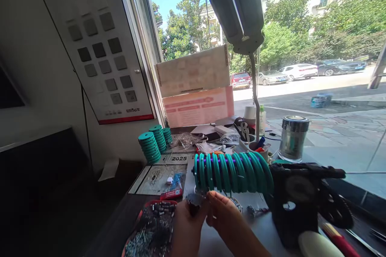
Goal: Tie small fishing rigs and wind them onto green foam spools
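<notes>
My left hand [192, 211] and my right hand [223, 211] meet just below a row of teal spools [232, 173] carried on a black winding machine [301, 196]. Fingers and thumb of the right are pinched near the left hand's fingertips; whatever they grip is too small to name. Curled and dark in shadow, the left hand is closed around something grey that I cannot make out. To its left sits a red-rimmed tray [139, 219] of small metal parts and screws, partly covered by clear plastic.
Stacked teal spools [149, 147] stand at the back left. A lamp [238, 12] hangs overhead, its stem rising behind the machine. A lidded jar [293, 138] is by the window. Tweezers [363, 243] and a red-handled brush [339, 239] lie at right.
</notes>
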